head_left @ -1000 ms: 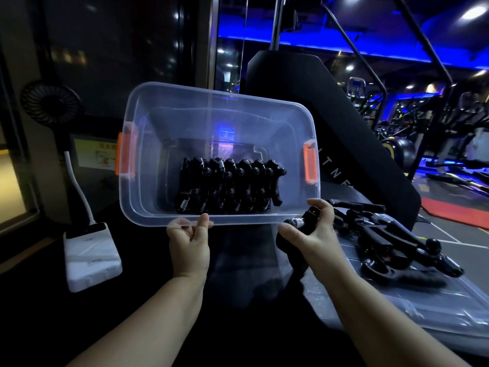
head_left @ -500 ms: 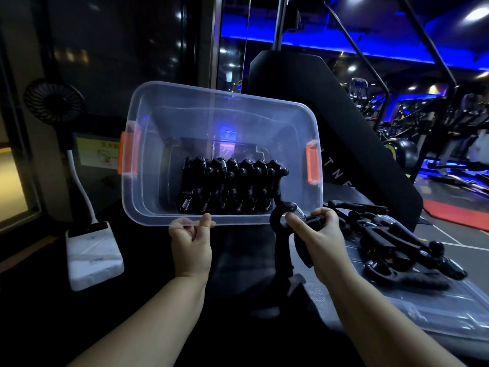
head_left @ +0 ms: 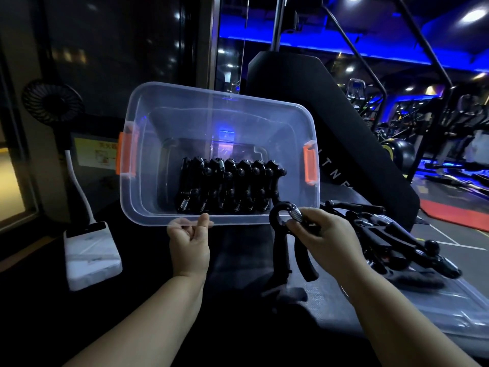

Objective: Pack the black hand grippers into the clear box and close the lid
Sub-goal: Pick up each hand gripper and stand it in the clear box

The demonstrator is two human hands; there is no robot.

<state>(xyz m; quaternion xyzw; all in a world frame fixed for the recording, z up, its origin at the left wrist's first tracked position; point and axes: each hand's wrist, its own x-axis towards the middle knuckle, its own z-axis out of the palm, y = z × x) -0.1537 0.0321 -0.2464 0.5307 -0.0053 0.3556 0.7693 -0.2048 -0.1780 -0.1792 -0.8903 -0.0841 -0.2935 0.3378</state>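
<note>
The clear box (head_left: 288, 120) with orange latches is tilted toward me, and my left hand (head_left: 189, 241) grips its near rim. A row of several black hand grippers (head_left: 227, 190) stands packed along its lower wall. My right hand (head_left: 321, 235) holds one black hand gripper (head_left: 281, 242) by its spring end, just below the box's near right corner, handles hanging down. More loose hand grippers (head_left: 397, 245) lie in a pile on the clear lid (head_left: 412, 311) at the right.
A white block with a curved white stalk and a small dark fan (head_left: 87, 255) stands at the left. A big black gym machine (head_left: 330, 107) rises behind the box. The surface under my arms is dark.
My right hand has lifted one gripper off the pile and carried it left, up to the box's near right corner. The left hand and the box have stayed in place.
</note>
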